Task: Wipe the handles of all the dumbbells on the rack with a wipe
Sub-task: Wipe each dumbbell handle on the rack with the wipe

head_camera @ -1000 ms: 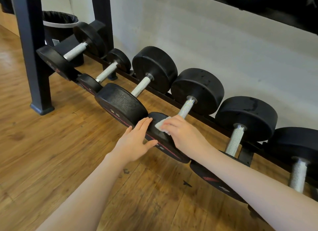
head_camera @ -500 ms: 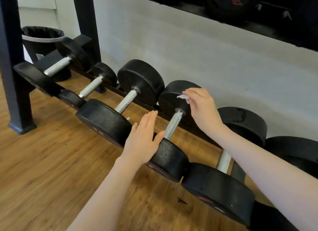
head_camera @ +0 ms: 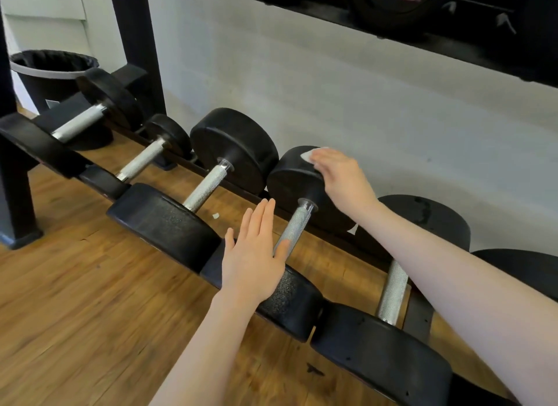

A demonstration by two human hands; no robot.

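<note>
The right hand (head_camera: 341, 176) presses a small white wipe (head_camera: 308, 154) onto the top of the far head of the fourth dumbbell (head_camera: 297, 176) from the left on the rack (head_camera: 418, 315), fingers curved down over it. The left hand (head_camera: 253, 254) lies flat, fingers straight and together, on that dumbbell's near head, beside its knurled handle (head_camera: 294, 227). A black trash bin (head_camera: 48, 73) stands far left on the wood floor (head_camera: 75, 315).

Left hand (head_camera: 253, 254) flat, fingers straight; right hand (head_camera: 341, 176) reaching forward, palm down.
</note>
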